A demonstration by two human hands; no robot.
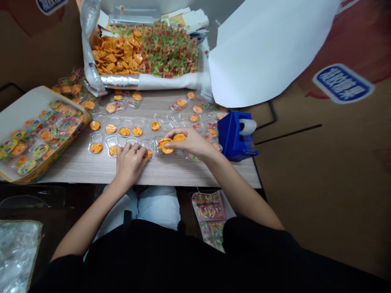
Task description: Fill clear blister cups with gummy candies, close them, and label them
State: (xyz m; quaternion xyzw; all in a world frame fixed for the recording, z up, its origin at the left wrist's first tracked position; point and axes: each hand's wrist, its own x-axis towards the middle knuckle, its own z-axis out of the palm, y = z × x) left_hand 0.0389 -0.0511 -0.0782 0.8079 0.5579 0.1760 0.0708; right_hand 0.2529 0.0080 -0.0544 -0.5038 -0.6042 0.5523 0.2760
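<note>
Your right hand has a narrow grip, thumb and fingers pinching two round orange gummies: flat discs, no long axis, right at that hand. Your left hand sits just left, curled over clear plastic blister cups; can't tell if it holds anything. Cups lie on the tabletop, blue tape dispenser off right.

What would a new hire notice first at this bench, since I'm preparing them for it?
A foil-lined bag heaped with orange candy discs and red-green gummies fills the table's far end. A blue tape dispenser stands at the right edge, while the right hand holds orange discs among clear blister trays at centre.
</note>
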